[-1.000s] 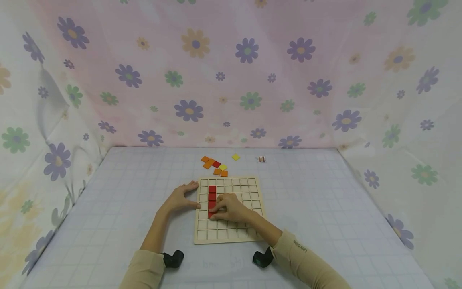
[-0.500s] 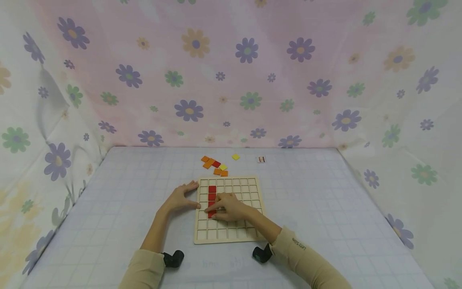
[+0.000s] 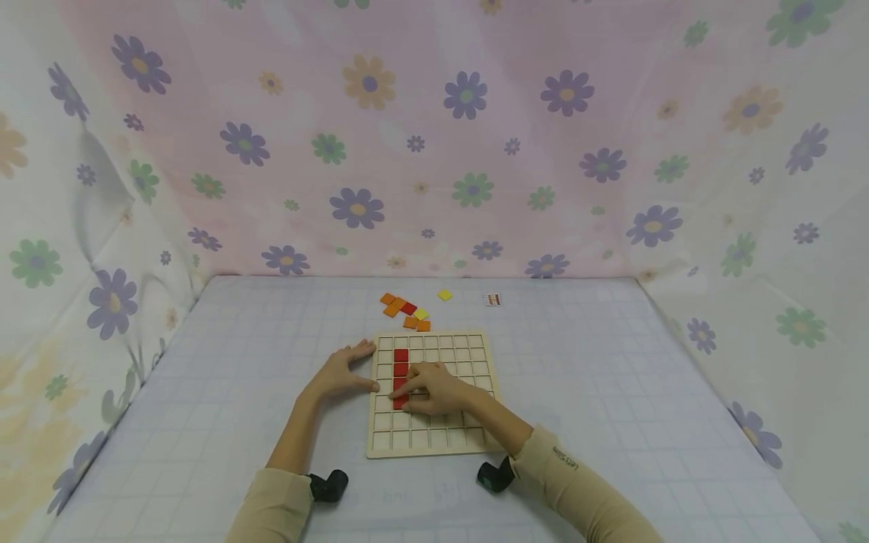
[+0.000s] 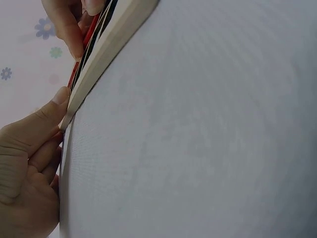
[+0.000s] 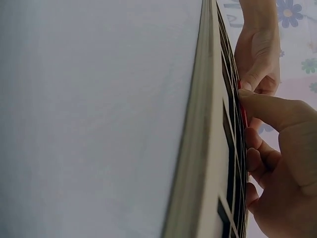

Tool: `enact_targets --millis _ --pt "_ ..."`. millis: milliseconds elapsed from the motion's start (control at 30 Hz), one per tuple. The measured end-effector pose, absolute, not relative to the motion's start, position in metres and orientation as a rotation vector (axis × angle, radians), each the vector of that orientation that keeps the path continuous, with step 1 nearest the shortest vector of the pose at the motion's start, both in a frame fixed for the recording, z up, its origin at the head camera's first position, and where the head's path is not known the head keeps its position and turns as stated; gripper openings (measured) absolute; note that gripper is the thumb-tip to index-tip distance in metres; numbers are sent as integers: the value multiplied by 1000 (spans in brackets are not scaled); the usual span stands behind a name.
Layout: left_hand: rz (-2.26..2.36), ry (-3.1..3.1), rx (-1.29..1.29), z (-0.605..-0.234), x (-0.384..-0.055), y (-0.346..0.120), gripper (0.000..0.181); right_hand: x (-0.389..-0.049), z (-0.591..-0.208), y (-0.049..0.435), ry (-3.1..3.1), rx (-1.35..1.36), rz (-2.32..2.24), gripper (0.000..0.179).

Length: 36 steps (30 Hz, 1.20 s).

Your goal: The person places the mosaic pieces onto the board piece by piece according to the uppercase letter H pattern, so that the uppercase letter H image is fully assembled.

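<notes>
A wooden grid board [image 3: 437, 439] lies on the table in the head view. Several red tiles [image 3: 400, 368] form a column in its left part. My right hand [image 3: 437, 390] is over the board, its index finger and thumb at opposite sides of the lowest red tile [image 3: 400, 402]. Its other fingers are bent above neighbouring cells. At the left rim, my left hand [image 3: 334, 375] touches the board with spread thumb and fingers. In the left wrist view, the left thumb [image 4: 49, 113] rests against the board's edge. The right wrist view shows the right thumb [image 5: 265, 106] by a red tile.
Beyond the board lie several orange tiles [image 3: 393, 310], a red tile [image 3: 409, 308] and yellow tiles [image 3: 444, 295]. A small printed card [image 3: 492, 299] is to their right. Black wrist devices [image 3: 329, 486] sit below both sleeves. Flowered cloth [image 3: 434, 166] encloses the table's back and sides.
My right index finger has shifted left across the lowest red tile to its left side. The left hand and the board have stayed in place.
</notes>
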State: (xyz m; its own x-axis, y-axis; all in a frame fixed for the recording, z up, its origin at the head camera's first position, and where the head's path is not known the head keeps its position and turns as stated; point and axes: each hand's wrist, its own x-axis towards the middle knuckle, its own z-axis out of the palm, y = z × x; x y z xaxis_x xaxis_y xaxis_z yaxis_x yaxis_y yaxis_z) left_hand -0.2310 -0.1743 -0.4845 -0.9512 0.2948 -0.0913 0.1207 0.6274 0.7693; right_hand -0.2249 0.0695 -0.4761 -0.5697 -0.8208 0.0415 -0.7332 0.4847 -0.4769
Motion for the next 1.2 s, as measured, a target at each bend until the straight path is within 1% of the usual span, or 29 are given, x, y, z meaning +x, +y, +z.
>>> enact_targets --millis 433,567,767,933,1067,1200 --pt "1234 2639 337 -485 -231 -173 83 -228 -478 74 2425 -1418 -981 22" --pt "1232 2641 339 -485 -231 -173 83 -229 -477 75 2400 -1353 -1009 20" --pt "1253 2638 324 -485 -231 -173 83 -234 -474 79 2342 -1220 -1121 23" --pt "1250 2647 352 -487 -231 -174 83 -254 -475 84 2454 -1187 -1288 20" --pt "1266 2653 385 -487 -232 -175 83 -278 -477 87 2575 -1076 -1449 20" --pt "1273 2646 395 -486 -232 -174 83 -301 -480 85 2670 -964 -1563 24"
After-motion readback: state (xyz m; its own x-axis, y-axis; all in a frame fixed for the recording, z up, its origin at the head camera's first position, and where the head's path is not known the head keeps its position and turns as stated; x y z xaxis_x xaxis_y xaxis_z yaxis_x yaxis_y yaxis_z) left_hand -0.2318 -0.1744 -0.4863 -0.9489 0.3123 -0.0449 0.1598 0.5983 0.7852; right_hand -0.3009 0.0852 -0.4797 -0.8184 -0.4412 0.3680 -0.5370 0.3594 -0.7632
